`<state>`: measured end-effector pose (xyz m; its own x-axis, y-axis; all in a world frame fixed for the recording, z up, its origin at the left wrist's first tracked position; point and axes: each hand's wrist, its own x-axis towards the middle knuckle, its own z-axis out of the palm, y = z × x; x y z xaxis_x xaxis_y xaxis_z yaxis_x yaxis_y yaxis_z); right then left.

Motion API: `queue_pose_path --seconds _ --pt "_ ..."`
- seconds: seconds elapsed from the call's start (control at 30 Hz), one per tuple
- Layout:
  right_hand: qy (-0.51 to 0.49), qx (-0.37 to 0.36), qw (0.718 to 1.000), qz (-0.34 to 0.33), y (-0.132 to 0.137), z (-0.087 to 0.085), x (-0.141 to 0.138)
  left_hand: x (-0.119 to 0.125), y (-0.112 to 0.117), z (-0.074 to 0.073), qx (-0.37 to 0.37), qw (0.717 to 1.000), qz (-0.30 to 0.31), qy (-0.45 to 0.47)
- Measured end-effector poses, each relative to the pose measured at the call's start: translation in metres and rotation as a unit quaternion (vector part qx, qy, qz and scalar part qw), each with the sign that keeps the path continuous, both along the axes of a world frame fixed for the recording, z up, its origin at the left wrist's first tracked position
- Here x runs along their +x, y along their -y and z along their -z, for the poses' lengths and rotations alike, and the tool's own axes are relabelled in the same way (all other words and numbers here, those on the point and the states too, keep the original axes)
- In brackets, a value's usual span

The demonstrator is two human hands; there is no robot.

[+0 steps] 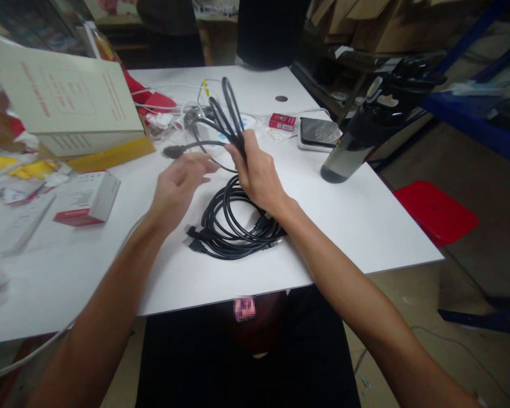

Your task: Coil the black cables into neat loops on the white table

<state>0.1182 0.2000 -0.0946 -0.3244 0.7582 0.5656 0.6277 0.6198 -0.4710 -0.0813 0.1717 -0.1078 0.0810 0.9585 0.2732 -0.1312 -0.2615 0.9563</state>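
Note:
Above the table, my right hand (259,175) is closed round a folded black cable (228,107), whose loops stick up past the fingers. One end of that cable runs left to a black plug (174,151). Just below the plug is my left hand (178,184), slightly blurred, its fingers loosely bent and apart, with nothing plainly in them. A strand of cable passes close to its fingertips; whether they touch, I cannot tell. Beneath both hands lies a pile of coiled black cables (221,249) with several connectors showing at its left and right edges.
On the white table (365,238) stand a dark bottle (357,136), a phone-like device (321,132) and a small red box (282,121). To the left are a white-and-red box (89,198), a large open carton (76,107) and wrappers. A red stool (436,211) is at the right.

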Motion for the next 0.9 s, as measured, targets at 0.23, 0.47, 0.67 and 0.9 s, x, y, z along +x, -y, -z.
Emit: queue_pose_path --seconds 0.23,0.47,0.67,0.9 --pt "-0.194 0.059 0.975 0.095 -0.023 0.011 0.01 0.008 0.002 0.026 0.028 0.959 0.117 -0.256" --pt "-0.262 0.107 0.955 0.092 0.003 -0.01 0.024 0.003 -0.006 0.032 0.04 0.964 0.095 -0.246" --pt "0.071 0.097 0.992 -0.043 0.079 0.012 0.029 -0.001 -0.009 0.032 0.044 0.969 0.024 -0.242" --pt "0.265 0.076 0.953 -0.126 0.095 0.023 0.045 -0.003 -0.015 0.034 -0.006 0.986 0.027 -0.162"
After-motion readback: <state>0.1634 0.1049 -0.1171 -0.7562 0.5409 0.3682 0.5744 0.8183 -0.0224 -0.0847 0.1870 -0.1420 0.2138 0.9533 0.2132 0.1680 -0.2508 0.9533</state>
